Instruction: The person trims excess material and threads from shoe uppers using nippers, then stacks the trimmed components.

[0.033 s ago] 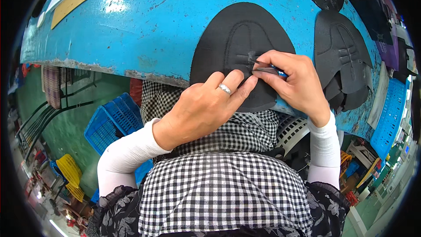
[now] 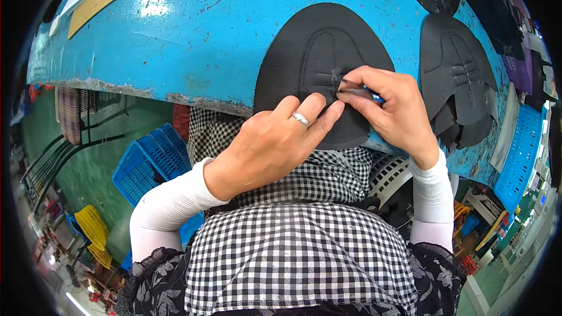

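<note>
A black shoe upper point(image 2: 328, 20), rounded at the far end and stitched with a raised outline and short crossbars, lies at the table's near edge. My left hand point(image 2: 272, 131), a ring on one finger, is closed on its near left part, fingers bent against the material; the thumb is hidden. My right hand point(image 2: 395, 102) pinches small thread snips point(image 2: 354, 90) with a blue handle end. Their blades are together, the tips low over the stitched crossbars close to my left fingertip. Whether a thread is between them cannot be made out.
Several similar black pieces point(image 2: 456, 52) lie stacked on the blue table point(image 2: 193, 29) to the right. Papers and a tan board point(image 2: 96, 6) rest at the far left. Blue plastic baskets point(image 2: 149, 161) stand below the left edge; another blue crate point(image 2: 521, 158) is at right.
The blades of the snips, apart a moment before, have come together in my right hand. My left hand and the shoe upper have stayed in place.
</note>
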Demonstrator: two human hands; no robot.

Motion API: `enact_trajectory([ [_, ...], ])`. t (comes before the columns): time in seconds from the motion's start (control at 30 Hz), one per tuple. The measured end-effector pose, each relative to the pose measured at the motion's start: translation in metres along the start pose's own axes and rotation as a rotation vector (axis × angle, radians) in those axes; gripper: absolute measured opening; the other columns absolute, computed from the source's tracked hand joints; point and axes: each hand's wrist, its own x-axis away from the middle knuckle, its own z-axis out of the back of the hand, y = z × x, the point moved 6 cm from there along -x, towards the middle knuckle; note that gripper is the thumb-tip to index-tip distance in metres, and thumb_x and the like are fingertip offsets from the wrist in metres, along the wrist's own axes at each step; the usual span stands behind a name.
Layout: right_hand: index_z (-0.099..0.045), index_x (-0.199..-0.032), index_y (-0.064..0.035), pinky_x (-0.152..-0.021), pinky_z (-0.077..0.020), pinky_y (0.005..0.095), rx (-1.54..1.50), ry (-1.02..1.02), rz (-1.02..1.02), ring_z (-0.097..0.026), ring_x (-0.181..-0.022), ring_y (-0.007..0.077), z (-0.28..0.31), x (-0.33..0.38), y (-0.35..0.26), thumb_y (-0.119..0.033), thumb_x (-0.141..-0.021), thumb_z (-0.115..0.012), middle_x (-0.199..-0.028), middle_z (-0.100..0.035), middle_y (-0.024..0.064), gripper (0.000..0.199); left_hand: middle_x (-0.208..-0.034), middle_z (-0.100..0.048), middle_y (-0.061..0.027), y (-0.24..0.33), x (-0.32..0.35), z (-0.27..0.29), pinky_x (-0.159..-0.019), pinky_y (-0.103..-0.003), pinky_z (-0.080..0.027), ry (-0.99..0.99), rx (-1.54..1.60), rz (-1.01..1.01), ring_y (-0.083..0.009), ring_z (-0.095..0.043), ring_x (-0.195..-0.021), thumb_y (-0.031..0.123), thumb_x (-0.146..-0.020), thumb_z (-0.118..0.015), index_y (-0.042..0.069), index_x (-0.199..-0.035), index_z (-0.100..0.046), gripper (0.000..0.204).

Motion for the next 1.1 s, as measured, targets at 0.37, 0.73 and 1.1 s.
enact_trajectory([
  [0.37,-0.066,-0.090,0.0008,-0.050,-0.0368,0.0240,-0.270,-0.101,-0.292,-0.045,-0.056,0.0059,0.003,0.001,0.010,-0.012,-0.080,-0.072,-0.067,-0.061,0.0042,0.017,-0.098,-0.053,-0.0018,-0.002,0.003,0.000,-0.051,-0.020,-0.048,0.015,0.037,-0.005,-0.0093,-0.054,-0.069,0.005,-0.073,-0.061,0.017,-0.122,-0.063,0.050],
  [0.73,-0.067,-0.088,-0.0004,-0.045,-0.0343,0.0291,-0.135,-0.115,-0.270,-0.044,-0.048,0.0121,0.000,-0.006,0.006,-0.017,-0.080,-0.071,-0.061,-0.058,0.0094,0.019,-0.096,-0.053,0.0005,-0.001,0.005,0.001,-0.049,-0.021,-0.046,0.051,0.022,-0.055,-0.0086,-0.050,-0.065,0.003,-0.072,-0.064,0.024,-0.120,-0.064,0.053],
  [1.1,-0.066,-0.090,-0.0007,-0.048,-0.0403,0.0284,-0.108,-0.064,-0.252,-0.053,-0.052,0.0148,0.002,-0.008,0.000,-0.013,-0.081,-0.070,-0.071,-0.066,0.0084,0.016,-0.099,-0.053,-0.0020,0.000,0.000,0.001,-0.051,-0.020,-0.048,0.003,-0.003,-0.010,-0.0088,-0.054,-0.070,0.008,-0.075,-0.060,0.010,-0.124,-0.062,0.049],
])
